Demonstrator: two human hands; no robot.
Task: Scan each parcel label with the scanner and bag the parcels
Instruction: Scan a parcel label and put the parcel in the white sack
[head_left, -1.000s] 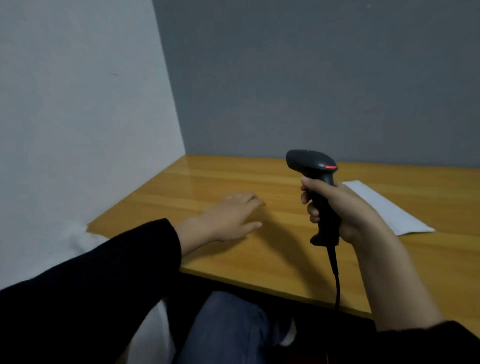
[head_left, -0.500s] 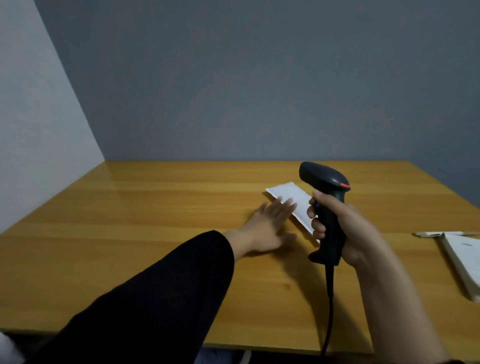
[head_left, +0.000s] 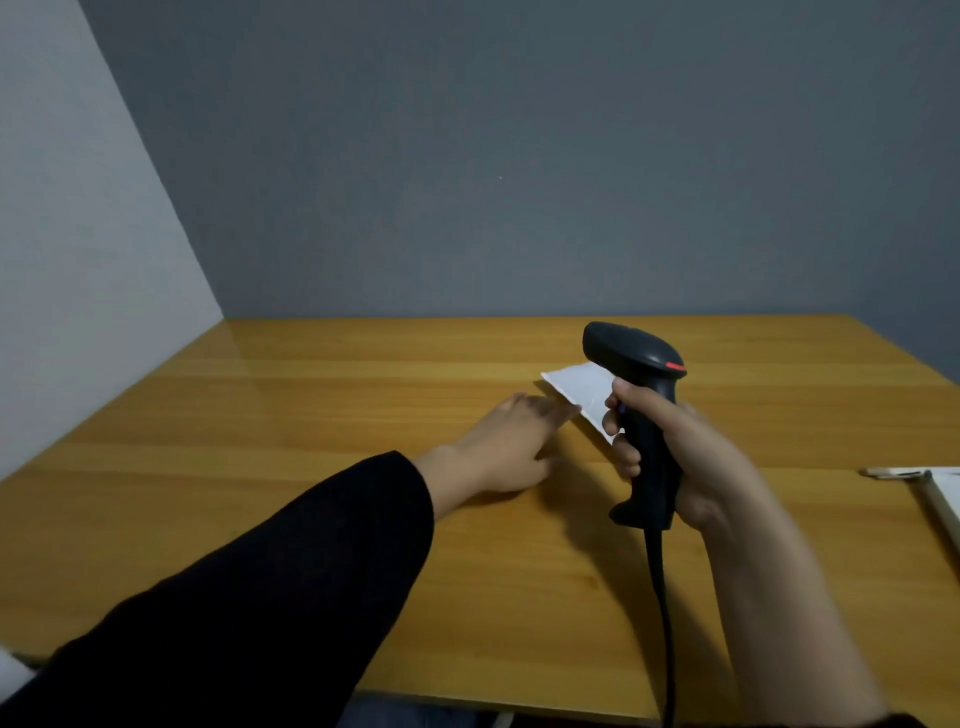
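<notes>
Wooden, with a yellow-orange grain, the table (head_left: 311, 426) fills the lower part of the view and is set into a corner between a grey wall (head_left: 519, 156) and a paler wall (head_left: 78, 260) on the left side. A black scanner (head_left: 641, 415) is held upright above the table by the right hand (head_left: 675, 447). The fingers are clenched around its grip, and the index finger (head_left: 641, 397) is laid across the front, just under the head. A small red mark is seen on the rear of the scanner head. A black cable (head_left: 660, 613) hangs down from the bottom of the handle and goes out of view at the lower edge.

A white flat parcel (head_left: 579, 387) lies on the table behind the scanner, so that its right part is hidden by the scanner and the right hand. No label can be made out on its visible surface. The left hand (head_left: 511, 447) is stretched flat on the table, released, with nothing grasped in it. Its fingertips (head_left: 563, 410) are at the near left edge of the parcel; whether they really touch it cannot be told, because this part is blurred. The left arm is covered by a black sleeve (head_left: 260, 597), while the right forearm is bare.

At the right edge of the picture, well apart from the hands, another white flat item (head_left: 943, 499) lies on the table, only partly in view.
</notes>
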